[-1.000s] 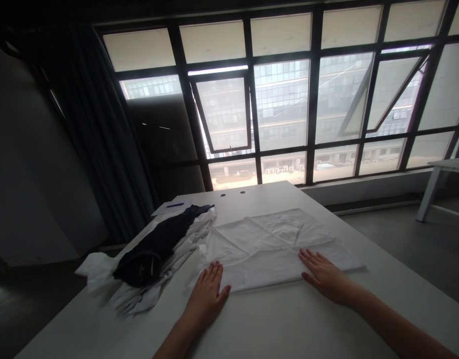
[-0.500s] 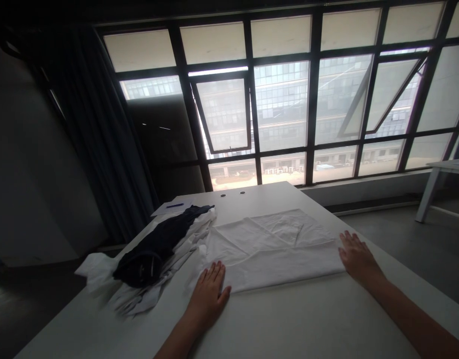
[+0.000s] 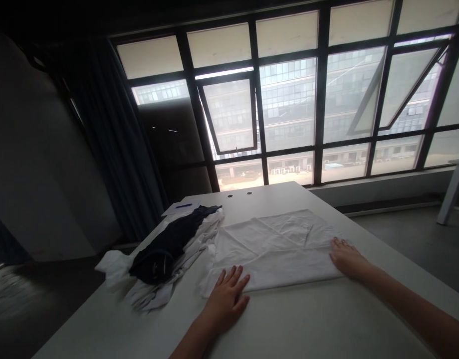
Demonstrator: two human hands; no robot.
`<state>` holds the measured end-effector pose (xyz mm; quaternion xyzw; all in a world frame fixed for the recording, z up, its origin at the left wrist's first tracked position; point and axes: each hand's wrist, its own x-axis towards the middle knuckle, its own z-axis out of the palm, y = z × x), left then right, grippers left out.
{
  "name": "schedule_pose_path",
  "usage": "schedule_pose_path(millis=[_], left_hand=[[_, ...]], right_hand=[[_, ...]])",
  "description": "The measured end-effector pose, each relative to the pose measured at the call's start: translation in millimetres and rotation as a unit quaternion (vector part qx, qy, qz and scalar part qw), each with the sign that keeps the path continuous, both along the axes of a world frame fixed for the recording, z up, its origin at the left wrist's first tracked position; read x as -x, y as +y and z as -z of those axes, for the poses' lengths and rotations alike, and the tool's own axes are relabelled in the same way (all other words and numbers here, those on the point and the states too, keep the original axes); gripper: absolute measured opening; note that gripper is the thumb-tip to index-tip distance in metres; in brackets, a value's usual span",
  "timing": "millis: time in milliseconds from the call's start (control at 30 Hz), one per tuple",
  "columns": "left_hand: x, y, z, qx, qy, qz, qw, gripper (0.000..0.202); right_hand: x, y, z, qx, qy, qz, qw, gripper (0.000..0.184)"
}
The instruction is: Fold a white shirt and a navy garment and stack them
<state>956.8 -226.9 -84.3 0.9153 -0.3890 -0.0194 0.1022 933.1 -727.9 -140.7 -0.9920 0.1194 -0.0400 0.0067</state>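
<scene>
A white cloth [image 3: 278, 254], folded flat with creases across it, lies on the white table [image 3: 308, 319]. My left hand [image 3: 227, 299] rests palm down with its fingertips at the cloth's near edge. My right hand [image 3: 347, 259] lies flat at the cloth's right end, fingers on the fabric. Neither hand holds anything. Left of the cloth, a dark navy garment [image 3: 165, 249] lies on a rumpled heap of white clothes [image 3: 150, 291], close to my left hand.
A sheet of paper [image 3: 180, 207] with a blue pen lies at the table's far left corner. The table's edges drop to a grey floor on both sides. Large windows and a dark curtain stand beyond, with a small white table [image 3: 454, 187] at the right.
My right hand has slid rightward along the cloth to its right end. My left hand has moved slightly onto the cloth's edge. The view has turned a little left.
</scene>
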Motion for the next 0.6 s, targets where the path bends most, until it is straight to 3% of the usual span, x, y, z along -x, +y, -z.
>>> schedule_pose_path(millis=[67,133,233,333,400,467,600], left_hand=[[-0.8,-0.5,0.5,-0.005,-0.004,0.001,1.000,0.059],[-1.5,-0.4,0.9,-0.006,-0.007,0.004,1.000,0.059],[-2.2,0.3,1.4,-0.005,-0.005,0.004,1.000,0.059],[-3.1,0.7,1.6,-0.001,0.000,0.007,1.000,0.059],[-3.6,0.6,1.5,-0.002,0.007,0.004,1.000,0.060],[-3.8,0.3,1.1,-0.004,0.018,0.000,1.000,0.061],[-3.7,0.9,0.2,-0.001,0.027,-0.003,1.000,0.060]], right_hand=[[-8.5,39.9,-12.7,-0.003,-0.033,-0.034,0.999,0.070],[-13.9,95.5,-24.5,-0.050,-0.046,-0.139,0.988,0.072],[-15.2,181.0,-35.2,-0.146,-0.028,-0.282,0.948,0.076],[-11.9,235.1,-37.8,-0.191,-0.009,-0.345,0.919,0.077],[-8.9,245.7,-36.7,-0.191,-0.007,-0.351,0.917,0.079],[-5.9,237.1,-33.6,-0.183,-0.007,-0.353,0.918,0.081],[-0.2,173.2,-21.8,-0.156,-0.009,-0.315,0.936,0.083]])
